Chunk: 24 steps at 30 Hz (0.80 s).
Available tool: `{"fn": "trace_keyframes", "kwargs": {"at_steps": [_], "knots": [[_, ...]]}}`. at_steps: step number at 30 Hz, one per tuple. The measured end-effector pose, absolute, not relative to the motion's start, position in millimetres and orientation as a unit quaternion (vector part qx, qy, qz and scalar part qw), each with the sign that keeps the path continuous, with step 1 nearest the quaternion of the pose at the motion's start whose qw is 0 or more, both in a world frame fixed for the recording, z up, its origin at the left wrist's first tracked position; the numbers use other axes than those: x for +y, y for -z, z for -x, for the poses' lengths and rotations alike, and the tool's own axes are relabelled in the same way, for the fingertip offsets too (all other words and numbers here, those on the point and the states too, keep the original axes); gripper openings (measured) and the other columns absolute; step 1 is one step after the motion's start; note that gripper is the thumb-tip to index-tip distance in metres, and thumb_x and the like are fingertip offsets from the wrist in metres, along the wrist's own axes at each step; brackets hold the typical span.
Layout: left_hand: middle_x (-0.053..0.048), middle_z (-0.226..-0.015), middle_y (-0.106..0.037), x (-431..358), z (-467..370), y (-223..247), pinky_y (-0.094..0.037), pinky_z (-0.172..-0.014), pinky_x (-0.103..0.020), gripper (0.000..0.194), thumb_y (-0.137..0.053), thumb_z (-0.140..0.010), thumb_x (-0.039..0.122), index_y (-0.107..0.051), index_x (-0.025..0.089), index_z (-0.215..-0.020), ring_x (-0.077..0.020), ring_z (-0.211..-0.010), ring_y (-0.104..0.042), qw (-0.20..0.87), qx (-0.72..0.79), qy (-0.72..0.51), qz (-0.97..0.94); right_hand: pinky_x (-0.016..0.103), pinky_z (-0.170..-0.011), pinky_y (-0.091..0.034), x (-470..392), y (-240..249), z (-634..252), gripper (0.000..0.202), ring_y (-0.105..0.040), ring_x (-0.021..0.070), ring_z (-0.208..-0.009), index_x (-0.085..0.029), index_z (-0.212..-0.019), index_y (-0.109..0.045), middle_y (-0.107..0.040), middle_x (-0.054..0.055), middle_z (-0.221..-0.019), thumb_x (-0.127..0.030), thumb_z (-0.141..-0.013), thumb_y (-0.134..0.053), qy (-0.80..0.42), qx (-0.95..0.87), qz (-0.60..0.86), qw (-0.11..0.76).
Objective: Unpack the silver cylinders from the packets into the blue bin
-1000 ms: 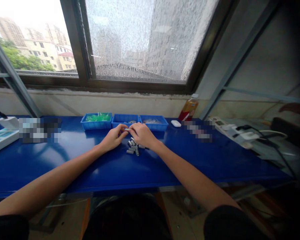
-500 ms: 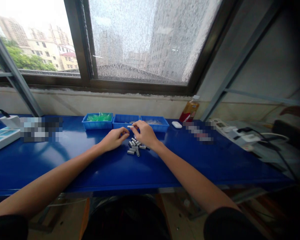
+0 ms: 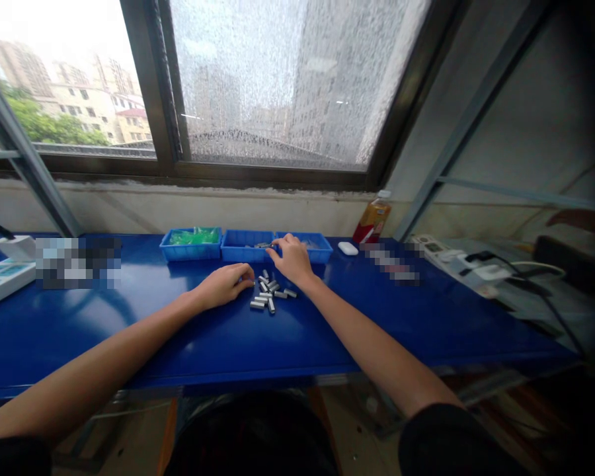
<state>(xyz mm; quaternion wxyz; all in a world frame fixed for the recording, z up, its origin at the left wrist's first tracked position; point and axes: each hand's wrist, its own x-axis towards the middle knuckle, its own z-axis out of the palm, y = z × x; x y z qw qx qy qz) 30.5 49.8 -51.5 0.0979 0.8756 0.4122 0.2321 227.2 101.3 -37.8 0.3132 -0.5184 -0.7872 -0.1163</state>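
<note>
Several short silvery metal cylinders (image 3: 266, 299) lie in a loose pile on the blue table. Just left of the pile, my left hand (image 3: 225, 285) rests low with its fingers curled and the fingertips together. Whatever may be between them is too small to make out. My right hand (image 3: 293, 259) reaches over the front edges of the middle blue bin (image 3: 242, 254) and the right blue bin (image 3: 322, 254). Its thumb and forefinger are pinched near some grey metal pieces (image 3: 260, 245) in the middle bin; what they grip is unclear.
A left blue bin (image 3: 191, 252) holds green plastic pieces. To the right are a white case (image 3: 348, 248) and a drink bottle (image 3: 371, 219). A power strip (image 3: 4, 274) lies at the far left. Metal posts and a window stand behind the table.
My right hand has moved forward from above the pile to the middle bin, away from my left hand. My left hand has dropped slightly closer to the table. The view has shifted a little.
</note>
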Motion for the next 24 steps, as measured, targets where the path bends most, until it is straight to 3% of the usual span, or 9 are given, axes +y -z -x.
{"fn": "trace_keyframes", "kwargs": {"at_steps": [6, 9, 16, 21, 24], "knots": [[0.001, -0.068, -0.057, 63.1, -20.5, 56.3, -0.04, -0.059, -0.024, 0.013, -0.051, -0.082, 0.03, -0.044, 0.018, -0.083, -0.0136, -0.061, -0.055, 0.148, 0.454, -0.358, -0.803, 0.034, -0.08, -0.037, 82.5, 33.7, -223.2, 0.025, -0.05, 0.0221, -0.091, -0.016, -0.1, -0.06, -0.058, 0.009, -0.096, -0.033, -0.084, -0.05, 0.108, -0.809, 0.462, 0.347], [0.003, -0.066, -0.053, 66.0, -15.9, 57.4, -0.04, -0.059, -0.023, 0.014, -0.049, -0.083, 0.029, -0.04, 0.018, -0.082, -0.0123, -0.063, -0.055, 0.232, 0.427, -0.409, -0.772, 0.031, -0.079, -0.039, 70.5, 33.9, -214.1, 0.024, -0.05, 0.0194, -0.088, -0.018, -0.101, -0.059, -0.058, 0.007, -0.092, -0.031, -0.081, -0.057, 0.068, -0.876, 0.362, 0.31], [0.003, -0.064, -0.052, 61.9, -22.7, 58.3, -0.036, -0.051, -0.019, 0.019, -0.046, -0.085, 0.035, -0.037, 0.018, -0.084, -0.0077, -0.053, -0.046, 0.358, 0.369, -0.426, -0.745, 0.027, -0.072, -0.039, 64.7, 36.7, -203.7, 0.01, -0.051, 0.0161, -0.081, -0.017, -0.086, -0.057, -0.057, 0.004, -0.082, -0.025, -0.082, -0.054, 0.017, -0.912, 0.293, 0.285], [-0.002, -0.077, -0.059, 55.6, -25.7, 52.1, -0.041, -0.057, -0.022, 0.027, -0.046, -0.086, 0.038, -0.046, 0.016, -0.101, -0.0115, -0.065, -0.053, 0.317, 0.391, -0.393, -0.77, 0.026, -0.068, -0.037, 72.2, 36.7, -206.9, 0.019, -0.051, 0.0141, -0.073, -0.016, -0.075, -0.054, -0.057, 0.004, -0.075, -0.024, -0.088, -0.043, -0.028, -0.887, 0.329, 0.323], [-0.004, -0.085, -0.06, 54.4, -26.2, 51.9, -0.043, -0.061, -0.023, 0.025, -0.049, -0.084, 0.037, -0.05, 0.015, -0.096, -0.0143, -0.074, -0.057, 0.262, 0.4, -0.39, -0.787, 0.025, -0.066, -0.037, 74.6, 39.1, -207.0, 0.024, -0.051, 0.0131, -0.07, -0.016, -0.071, -0.054, -0.057, 0.003, -0.072, -0.025, -0.089, -0.041, -0.058, -0.878, 0.343, 0.329]]}}
